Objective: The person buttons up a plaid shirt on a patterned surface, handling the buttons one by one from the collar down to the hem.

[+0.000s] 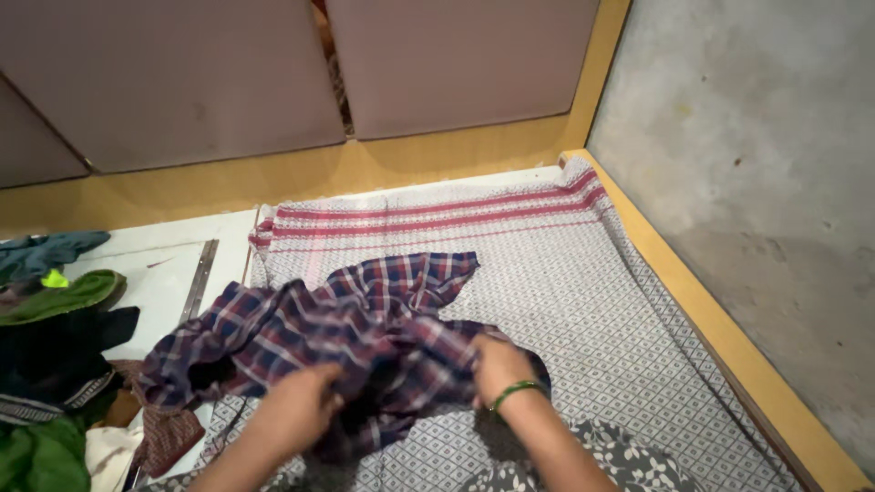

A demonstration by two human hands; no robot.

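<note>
A crumpled plaid shirt [365, 319] in dark blue, red and white lies on a patterned white cloth with red stripes [565, 273]. My left hand [305, 405] grips the shirt's near edge at lower centre. My right hand [497, 364], with a green bangle on the wrist, clutches the shirt's right side. The fabric bunches up between both hands, and part of the shirt spreads off to the left.
A pile of green, black and blue clothes [50, 364] sits at the left. A wooden bed frame edge [720, 337] runs along the right, beside a grey concrete wall [756, 146]. Padded headboard panels [273, 73] stand at the back.
</note>
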